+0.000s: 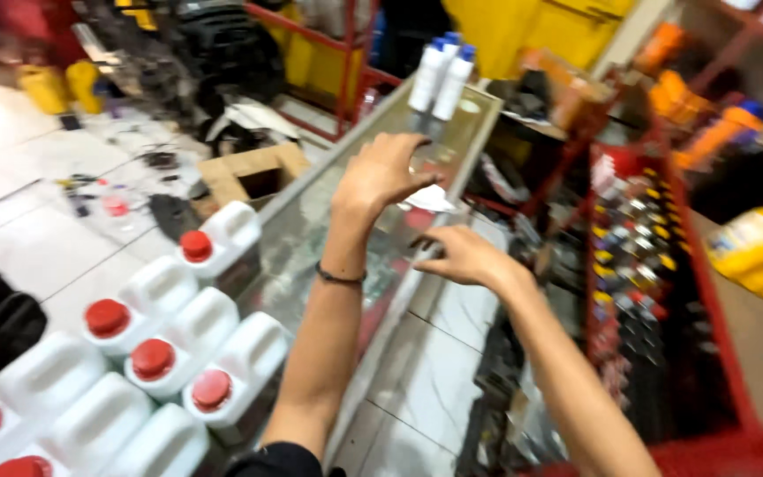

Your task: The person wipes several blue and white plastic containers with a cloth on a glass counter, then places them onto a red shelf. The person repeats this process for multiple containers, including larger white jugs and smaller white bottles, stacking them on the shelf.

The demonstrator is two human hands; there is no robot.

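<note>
White jugs (pixel 162 353) with red caps crowd the near left of the glass surface (pixel 311 221), the left hand (pixel 380 174) hovers open and empty above it, the right hand (pixel 459 256) spreads loosely beside, and two blue-capped white bottles (pixel 441 79) stand untouched far off.

White jugs (pixel 178 340) with red caps are lined up along the near end of the glass counter (pixel 311 238). A cardboard box (pixel 253 172) is left open on the floor, and yellow cans (pixel 55 87) are parked further back.
</note>
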